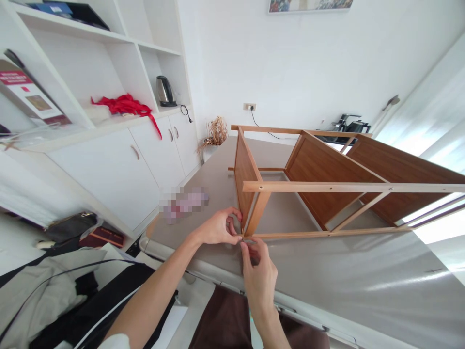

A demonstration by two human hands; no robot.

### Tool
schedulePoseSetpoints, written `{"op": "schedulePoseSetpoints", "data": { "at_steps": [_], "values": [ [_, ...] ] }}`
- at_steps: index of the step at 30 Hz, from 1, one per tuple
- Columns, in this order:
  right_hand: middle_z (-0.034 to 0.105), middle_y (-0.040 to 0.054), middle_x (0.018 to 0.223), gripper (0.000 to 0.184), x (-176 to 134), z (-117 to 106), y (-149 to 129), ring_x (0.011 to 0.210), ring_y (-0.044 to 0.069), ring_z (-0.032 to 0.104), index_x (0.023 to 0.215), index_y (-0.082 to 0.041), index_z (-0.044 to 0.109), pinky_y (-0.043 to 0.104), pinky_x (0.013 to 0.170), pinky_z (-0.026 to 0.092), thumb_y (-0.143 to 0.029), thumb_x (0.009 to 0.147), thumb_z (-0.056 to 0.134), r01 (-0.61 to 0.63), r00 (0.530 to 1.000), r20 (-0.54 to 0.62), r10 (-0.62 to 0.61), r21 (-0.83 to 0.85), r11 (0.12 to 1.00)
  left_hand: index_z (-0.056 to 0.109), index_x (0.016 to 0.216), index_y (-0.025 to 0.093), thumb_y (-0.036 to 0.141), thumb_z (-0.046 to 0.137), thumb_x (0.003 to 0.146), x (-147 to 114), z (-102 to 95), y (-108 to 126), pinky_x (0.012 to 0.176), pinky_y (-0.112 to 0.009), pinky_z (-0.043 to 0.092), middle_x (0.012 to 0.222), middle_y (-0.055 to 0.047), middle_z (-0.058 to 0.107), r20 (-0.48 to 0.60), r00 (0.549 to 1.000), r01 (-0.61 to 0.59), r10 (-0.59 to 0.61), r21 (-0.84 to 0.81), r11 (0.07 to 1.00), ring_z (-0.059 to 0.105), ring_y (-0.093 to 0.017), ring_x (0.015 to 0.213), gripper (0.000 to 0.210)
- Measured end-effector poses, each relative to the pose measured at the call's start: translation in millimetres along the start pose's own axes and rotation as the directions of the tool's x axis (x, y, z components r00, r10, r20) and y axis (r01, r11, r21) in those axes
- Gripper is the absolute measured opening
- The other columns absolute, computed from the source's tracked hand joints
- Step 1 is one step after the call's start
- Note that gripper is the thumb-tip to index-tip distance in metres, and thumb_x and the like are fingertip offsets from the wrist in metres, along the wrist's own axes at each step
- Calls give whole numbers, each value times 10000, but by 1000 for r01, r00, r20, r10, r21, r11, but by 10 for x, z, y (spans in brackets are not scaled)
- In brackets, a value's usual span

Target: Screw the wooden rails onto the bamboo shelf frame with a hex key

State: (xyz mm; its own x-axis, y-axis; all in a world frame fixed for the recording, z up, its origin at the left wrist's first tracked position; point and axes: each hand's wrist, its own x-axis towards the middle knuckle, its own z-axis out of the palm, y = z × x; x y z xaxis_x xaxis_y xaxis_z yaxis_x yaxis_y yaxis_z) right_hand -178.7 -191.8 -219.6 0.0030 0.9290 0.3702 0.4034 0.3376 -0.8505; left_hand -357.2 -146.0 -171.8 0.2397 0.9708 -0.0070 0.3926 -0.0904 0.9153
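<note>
A brown wooden shelf rack [298,188] lies on its side on the grey table [363,276]. At its near left corner, my left hand [221,227] curls thumb and fingers around the end of the lower rail, beside the end shelf panel [244,169]. Just below that corner is my right hand [259,264], its thumb and fingertips pinched together close to the rail end. Whatever sits between the right fingertips is too small or hidden to make out. Both hands' fingertips nearly meet at the joint.
A blurred, pixelated item [184,202] lies on the table's left part. White cabinets [105,165] stand to the left, with a kettle [165,91] and red ribbon [127,104]. Dried plants [217,132] stand behind the table. Clothes [47,295] are piled at lower left.
</note>
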Motion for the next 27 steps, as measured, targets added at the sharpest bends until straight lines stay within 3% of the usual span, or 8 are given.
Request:
{"op": "schedulePoseSetpoints", "data": {
  "at_steps": [3,7,11,14,21,24,27],
  "values": [
    [740,7,829,331,-44,20,20,730,159,715,1165,-212,570,229,654,515,-438,924,588,-52,997,-53,53,10,999,520,1063,200,238,764,681,-2,7,-13,629,-259,514,668,46,637,-18,1000,-2,3,25,1000,643,-140,604,454],
    [747,2,867,222,-51,-14,39,763,160,723,969,-234,623,228,682,520,-447,910,605,-1,1000,16,1,-31,1000,523,1058,203,245,765,677,-3,12,-18,631,-253,508,678,44,643,-23,1000,-13,14,38,999,634,-137,616,453],
    [746,16,975,265,-47,-55,57,825,160,723,1074,-229,602,233,715,528,-431,903,619,28,998,50,-26,-43,999,523,1061,205,261,765,682,-1,4,7,621,-247,501,677,46,643,-31,999,-9,10,45,999,627,-133,603,453],
    [740,8,891,235,-62,-61,95,753,150,705,1047,-224,625,231,674,509,-427,940,575,41,998,40,-38,-76,996,522,1051,206,267,765,685,1,-10,29,619,-248,502,673,47,642,-27,1000,-4,5,43,999,630,-133,597,443],
    [562,44,758,282,-36,-61,124,654,163,521,931,-250,754,277,602,434,-475,931,586,167,973,-99,-209,-325,931,508,1049,210,236,755,685,25,-38,42,626,-243,505,672,52,643,-15,1000,-7,7,24,1000,620,-123,589,440],
    [580,75,845,264,-2,-60,110,731,179,521,880,-241,765,298,662,449,-449,924,609,213,954,-134,-270,-333,919,502,1043,209,228,752,685,38,-48,50,618,-243,504,666,52,641,-8,1000,-5,5,34,999,620,-125,585,437],
    [631,65,846,241,9,-60,114,756,180,552,881,-231,748,296,695,456,-410,940,598,240,960,-73,-269,-273,932,506,1037,203,227,756,677,45,-61,72,617,-250,506,662,50,637,-10,1000,-6,6,53,999,623,-132,589,439]
  ]
}}
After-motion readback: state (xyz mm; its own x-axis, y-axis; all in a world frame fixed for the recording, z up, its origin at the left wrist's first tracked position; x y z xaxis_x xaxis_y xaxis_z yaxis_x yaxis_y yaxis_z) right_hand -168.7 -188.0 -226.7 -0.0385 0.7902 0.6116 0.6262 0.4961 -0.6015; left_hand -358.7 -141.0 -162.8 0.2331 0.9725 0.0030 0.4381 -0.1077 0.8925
